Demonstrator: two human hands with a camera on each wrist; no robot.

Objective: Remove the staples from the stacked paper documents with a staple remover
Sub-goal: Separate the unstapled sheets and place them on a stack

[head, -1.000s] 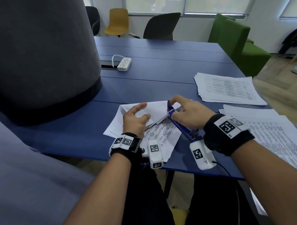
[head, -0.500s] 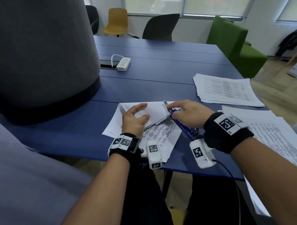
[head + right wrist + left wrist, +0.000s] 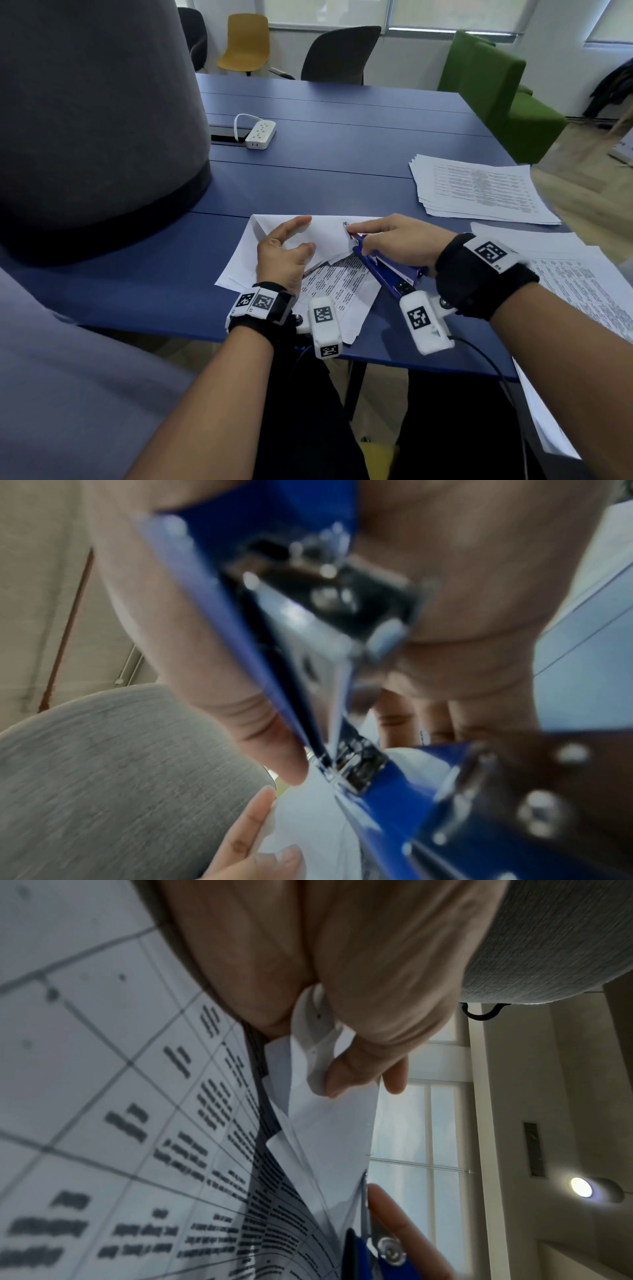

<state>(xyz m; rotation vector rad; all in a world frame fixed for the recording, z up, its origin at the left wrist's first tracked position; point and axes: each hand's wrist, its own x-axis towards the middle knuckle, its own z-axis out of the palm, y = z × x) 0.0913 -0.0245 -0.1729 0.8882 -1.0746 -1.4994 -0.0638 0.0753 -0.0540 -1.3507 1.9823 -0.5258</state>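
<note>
Blue and steel, the staple remover (image 3: 380, 265) sat clenched in the right hand (image 3: 400, 243), its tip at the stapled document (image 3: 329, 291) near the table's (image 3: 308, 137) front edge, while the left hand (image 3: 284, 255) pinched folded-back sheets aside, presumably exposing the staple.

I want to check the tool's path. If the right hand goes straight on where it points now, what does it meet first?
Most likely the left hand. The right hand, gripping the blue metal staple remover, points left across the folded white paper sheets, which it already touches. Depth is unclear.
</note>
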